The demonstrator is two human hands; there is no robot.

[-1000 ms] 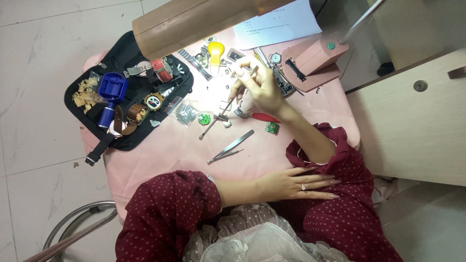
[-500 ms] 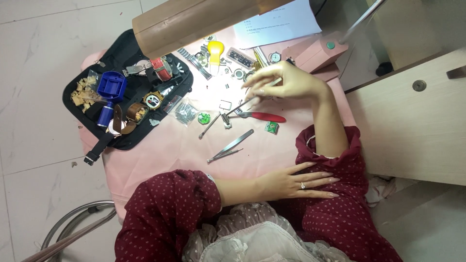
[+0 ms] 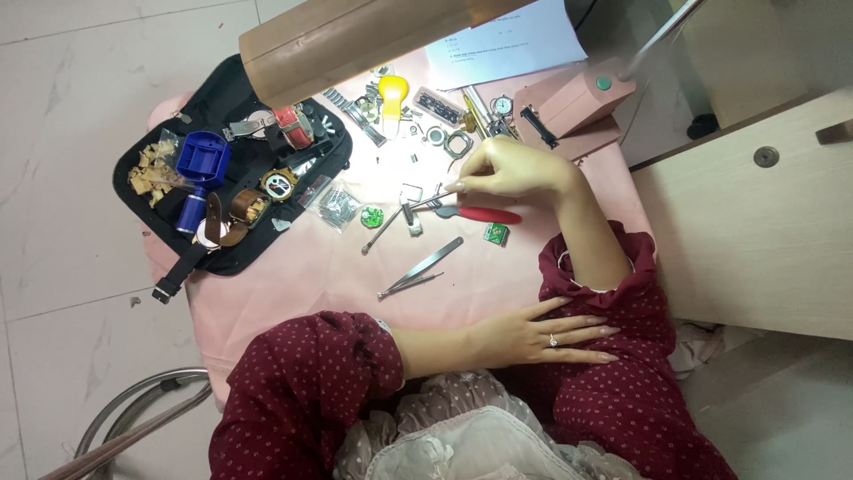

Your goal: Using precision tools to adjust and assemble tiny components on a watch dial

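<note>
From the head view, the right hand (image 3: 506, 171), centre frame, pinched a thin metal tool (image 3: 425, 201) beside red-handled pliers (image 3: 480, 214). The left hand (image 3: 542, 336) lay flat, fingers spread, holding nothing. A lamp shade (image 3: 355, 36) hid the pink table (image 3: 302, 267) top edge.

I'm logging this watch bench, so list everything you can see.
Tablecloth: one, pink, under everything
Tool mat: one, black, left
Blue tool: one, blue, on mat
Lamp shade: one, brown, top
Paper: one, white, top
Tweezers: one, silver, centre
Red-handled tool: one, red, beside right hand
Small parts: many, mixed, under lamp
Left hand: flat, open, near edge
Right hand: fingers pinching thin metal tool
</note>
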